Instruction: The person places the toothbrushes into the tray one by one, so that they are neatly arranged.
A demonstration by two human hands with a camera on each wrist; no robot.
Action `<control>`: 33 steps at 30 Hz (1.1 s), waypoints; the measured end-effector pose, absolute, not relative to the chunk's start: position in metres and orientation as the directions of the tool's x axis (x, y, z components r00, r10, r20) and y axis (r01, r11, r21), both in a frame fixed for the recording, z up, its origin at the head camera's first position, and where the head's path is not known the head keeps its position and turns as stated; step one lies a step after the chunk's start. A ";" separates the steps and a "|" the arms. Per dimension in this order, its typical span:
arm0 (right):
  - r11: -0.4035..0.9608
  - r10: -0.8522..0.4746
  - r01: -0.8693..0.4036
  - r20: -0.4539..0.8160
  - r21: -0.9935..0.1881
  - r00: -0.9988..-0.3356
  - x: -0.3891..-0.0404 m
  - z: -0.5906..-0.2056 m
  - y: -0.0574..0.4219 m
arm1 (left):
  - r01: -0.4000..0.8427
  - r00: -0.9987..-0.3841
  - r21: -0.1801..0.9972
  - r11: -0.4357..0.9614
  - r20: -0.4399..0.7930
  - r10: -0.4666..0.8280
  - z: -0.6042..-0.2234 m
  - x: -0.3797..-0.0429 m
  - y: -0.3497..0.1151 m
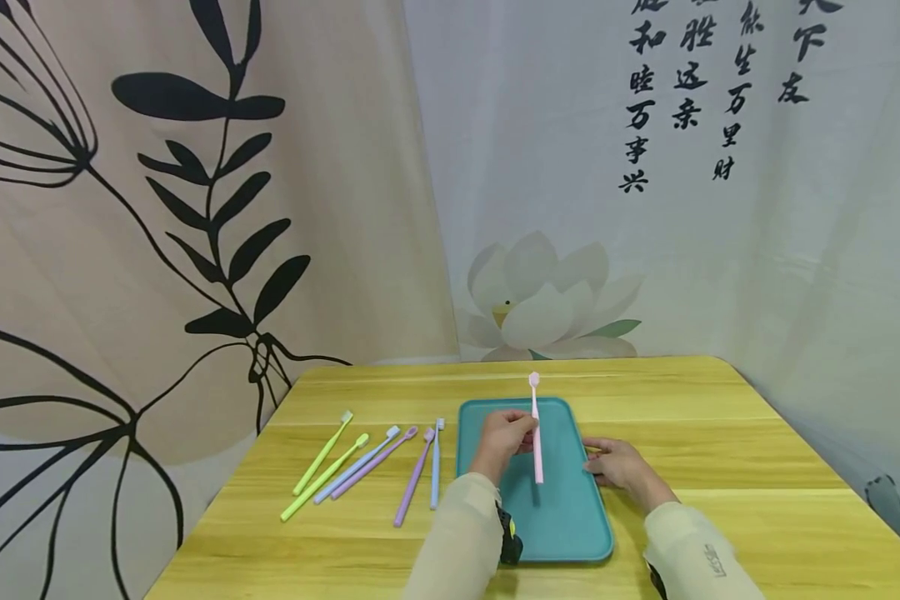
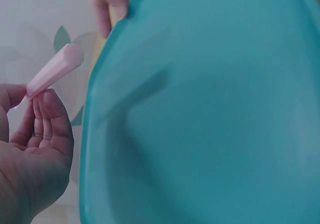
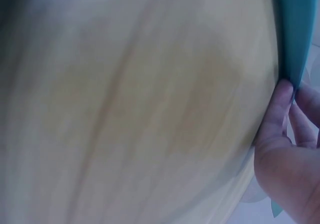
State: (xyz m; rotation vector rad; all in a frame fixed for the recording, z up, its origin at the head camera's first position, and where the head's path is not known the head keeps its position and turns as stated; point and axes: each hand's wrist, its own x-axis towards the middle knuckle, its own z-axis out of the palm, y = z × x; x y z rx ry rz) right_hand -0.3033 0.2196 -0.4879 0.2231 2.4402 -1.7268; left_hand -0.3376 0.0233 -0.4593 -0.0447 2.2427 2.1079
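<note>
In the head view my left hand point(image 1: 506, 440) pinches a pink toothbrush point(image 1: 537, 442) by its handle, over the teal tray point(image 1: 570, 533). The brush stands head up, and its shadow falls on the tray. From the left wrist, the pink handle's blunt end point(image 2: 65, 62) points out from between thumb and fingertips of the left hand point(image 2: 42, 149). At the tray's right side, my right hand point(image 1: 618, 468) holds the rim. The right wrist view has the right hand's point(image 3: 290, 149) thumb and fingers at the tray's edge point(image 3: 297, 29).
Left of the tray lie two yellow-green toothbrushes point(image 1: 322, 454), two blue ones point(image 1: 436, 467) and two purple ones point(image 1: 415, 479), heads toward the far side. All rest on a wooden table point(image 1: 720, 417). A printed curtain point(image 1: 360, 208) hangs behind the table's far edge.
</note>
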 end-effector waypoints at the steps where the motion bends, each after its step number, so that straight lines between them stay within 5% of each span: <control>1: 0.328 0.041 0.204 -0.202 -0.922 -0.979 -0.303 -0.488 0.220 | -0.068 -0.997 0.996 0.064 -0.070 0.022 -0.461 -0.337 0.026; 11: 0.304 0.049 0.209 -0.204 -0.929 -0.978 -0.304 -0.488 0.219 | -0.100 -0.995 0.991 0.092 -0.098 -0.019 -0.479 -0.330 0.048; 16: 0.312 0.057 0.214 -0.207 -0.926 -0.977 -0.305 -0.490 0.219 | -0.090 -0.996 0.972 0.215 -0.085 -0.033 -0.485 -0.327 0.054; 25: 0.308 0.035 0.205 -0.204 -0.929 -0.978 -0.304 -0.488 0.220 | 0.036 -0.996 0.883 0.468 0.069 -0.054 -0.484 -0.317 0.052; 33: 0.305 0.038 0.211 -0.210 -0.929 -0.977 -0.303 -0.488 0.220 | 0.069 -0.987 0.836 0.545 0.137 -0.085 -0.482 -0.315 0.048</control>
